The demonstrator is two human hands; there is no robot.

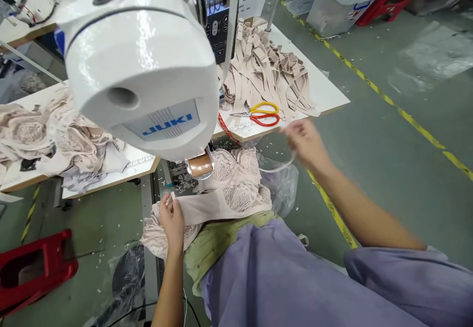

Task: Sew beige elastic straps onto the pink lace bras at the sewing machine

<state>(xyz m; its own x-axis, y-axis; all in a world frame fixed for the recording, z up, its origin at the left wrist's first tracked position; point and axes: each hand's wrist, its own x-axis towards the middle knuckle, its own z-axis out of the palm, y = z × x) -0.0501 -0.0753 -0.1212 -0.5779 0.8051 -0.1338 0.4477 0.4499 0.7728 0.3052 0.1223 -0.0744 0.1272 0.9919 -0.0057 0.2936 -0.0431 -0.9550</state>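
Observation:
My left hand (172, 217) pinches the end of the band of a beige lace bra (240, 199), which lies across the lap below the sewing machine (144, 65). At the right, my right hand (301, 142) is raised off the table's front edge, blurred, with its fingers closed on a thin pale strap (279, 167) that runs back toward the bra. More lace pieces (155, 236) hang beneath my left hand. Scissors with yellow and red handles (264, 114) lie on the table near my right hand.
A pile of beige straps (269, 70) covers the right tabletop (332, 97). More lace bras (74, 134) are heaped on the left table. A red stool (37, 272) stands at lower left, and a plastic bin (340, 6) stands on the floor at upper right.

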